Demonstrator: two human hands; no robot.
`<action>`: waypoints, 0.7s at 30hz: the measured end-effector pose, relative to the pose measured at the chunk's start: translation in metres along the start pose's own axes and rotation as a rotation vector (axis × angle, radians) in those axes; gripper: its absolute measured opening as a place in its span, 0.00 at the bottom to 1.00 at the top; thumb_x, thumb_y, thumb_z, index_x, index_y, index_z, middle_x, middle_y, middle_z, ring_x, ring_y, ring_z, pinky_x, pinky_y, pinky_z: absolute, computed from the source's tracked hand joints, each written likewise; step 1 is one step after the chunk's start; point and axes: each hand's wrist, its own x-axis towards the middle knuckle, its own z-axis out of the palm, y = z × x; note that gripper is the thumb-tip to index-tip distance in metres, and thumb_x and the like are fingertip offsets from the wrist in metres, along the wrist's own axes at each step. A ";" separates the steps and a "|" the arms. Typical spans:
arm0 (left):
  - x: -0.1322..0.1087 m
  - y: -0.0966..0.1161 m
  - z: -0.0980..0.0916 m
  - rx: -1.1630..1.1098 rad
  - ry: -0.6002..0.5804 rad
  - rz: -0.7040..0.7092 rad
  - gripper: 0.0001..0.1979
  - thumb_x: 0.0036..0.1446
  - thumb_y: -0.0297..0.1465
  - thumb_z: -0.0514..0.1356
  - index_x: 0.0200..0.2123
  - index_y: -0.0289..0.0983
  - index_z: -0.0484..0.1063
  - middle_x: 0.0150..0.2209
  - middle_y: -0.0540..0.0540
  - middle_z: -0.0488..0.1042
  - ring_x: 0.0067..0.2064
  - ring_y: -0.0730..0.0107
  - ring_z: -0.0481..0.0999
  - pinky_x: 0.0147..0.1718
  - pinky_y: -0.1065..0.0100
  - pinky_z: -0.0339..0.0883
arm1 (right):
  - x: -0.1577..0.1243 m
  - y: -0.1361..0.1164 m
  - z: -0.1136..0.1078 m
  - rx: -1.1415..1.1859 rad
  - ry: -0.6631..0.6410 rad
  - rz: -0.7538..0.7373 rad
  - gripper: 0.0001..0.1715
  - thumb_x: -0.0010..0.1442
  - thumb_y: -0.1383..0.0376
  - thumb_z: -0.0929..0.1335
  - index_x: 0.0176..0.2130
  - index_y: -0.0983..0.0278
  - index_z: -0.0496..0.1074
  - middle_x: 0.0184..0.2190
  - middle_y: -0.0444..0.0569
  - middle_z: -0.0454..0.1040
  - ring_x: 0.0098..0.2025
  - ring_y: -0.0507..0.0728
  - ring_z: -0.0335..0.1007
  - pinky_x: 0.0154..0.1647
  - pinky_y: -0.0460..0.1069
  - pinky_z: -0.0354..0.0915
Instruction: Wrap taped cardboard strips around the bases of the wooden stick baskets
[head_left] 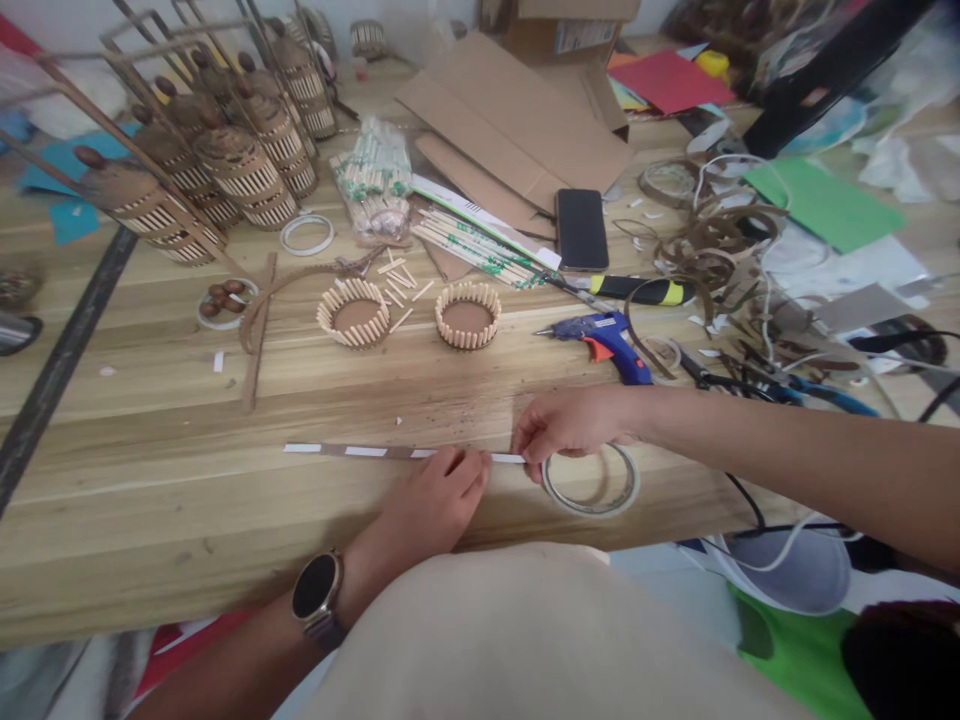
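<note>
A slim brown strip (pixel 400 453) bearing white pieces (pixel 366 451), likely tape, lies flat along the near side of a wooden counter (pixel 165 500).
The left hand (pixel 442 492), fingers bent, rests on the strip, though whether it grips cannot be told; the right hand (pixel 564 428) pinches the right end, beside a tape roll (pixel 589 509). The step in hand appears to be setting the pieces in a row; the next move calls for a flat strip and a straight line. Farther back, left to right, green marks on a plastic packet (pixel 373 180) and loose sticks (pixel 480 245), then print on a carton label (pixel 582 35), are too blurred to read.
</note>
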 end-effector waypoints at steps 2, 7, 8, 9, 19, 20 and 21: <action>0.001 0.001 -0.001 0.011 -0.010 0.001 0.21 0.67 0.22 0.45 0.61 0.27 0.62 0.51 0.34 0.73 0.46 0.58 0.73 0.44 0.61 0.71 | -0.004 -0.003 0.001 -0.004 0.030 0.004 0.10 0.51 0.62 0.69 0.26 0.66 0.76 0.15 0.39 0.66 0.15 0.45 0.43 0.15 0.45 0.39; 0.003 0.003 -0.001 0.041 -0.024 0.002 0.22 0.67 0.19 0.42 0.58 0.26 0.65 0.51 0.33 0.74 0.46 0.59 0.73 0.43 0.63 0.71 | -0.015 -0.010 0.007 -0.031 0.123 0.030 0.10 0.54 0.64 0.67 0.26 0.66 0.75 0.19 0.43 0.72 0.14 0.45 0.47 0.15 0.45 0.42; 0.003 0.004 -0.001 0.044 -0.026 -0.001 0.22 0.67 0.19 0.42 0.58 0.26 0.65 0.52 0.33 0.73 0.46 0.59 0.73 0.43 0.63 0.71 | -0.016 -0.010 0.009 -0.044 0.138 0.038 0.09 0.54 0.64 0.67 0.27 0.66 0.75 0.20 0.43 0.73 0.14 0.45 0.48 0.15 0.45 0.43; 0.003 0.004 -0.001 0.045 -0.029 -0.003 0.21 0.66 0.19 0.42 0.58 0.27 0.65 0.52 0.33 0.73 0.47 0.59 0.73 0.43 0.63 0.71 | -0.017 -0.010 0.011 -0.061 0.152 0.047 0.08 0.54 0.65 0.67 0.28 0.66 0.75 0.21 0.44 0.75 0.14 0.45 0.49 0.15 0.45 0.45; 0.004 0.005 -0.003 0.013 -0.084 -0.022 0.19 0.66 0.20 0.46 0.57 0.29 0.66 0.53 0.34 0.72 0.48 0.59 0.74 0.43 0.62 0.73 | -0.024 -0.012 0.027 -0.126 0.268 0.094 0.13 0.55 0.67 0.66 0.40 0.64 0.75 0.30 0.47 0.81 0.18 0.49 0.57 0.15 0.44 0.52; 0.005 0.005 -0.004 0.010 -0.090 -0.029 0.19 0.66 0.19 0.45 0.57 0.29 0.66 0.53 0.33 0.72 0.48 0.59 0.74 0.43 0.62 0.73 | -0.026 -0.013 0.027 -0.126 0.264 0.092 0.13 0.56 0.67 0.65 0.41 0.64 0.75 0.31 0.47 0.81 0.17 0.48 0.56 0.14 0.44 0.51; 0.005 0.005 -0.004 0.007 -0.096 -0.035 0.20 0.66 0.19 0.45 0.57 0.29 0.66 0.53 0.33 0.72 0.48 0.58 0.74 0.43 0.62 0.73 | -0.027 -0.013 0.028 -0.127 0.260 0.085 0.14 0.57 0.66 0.65 0.42 0.64 0.75 0.32 0.47 0.82 0.17 0.48 0.54 0.14 0.44 0.51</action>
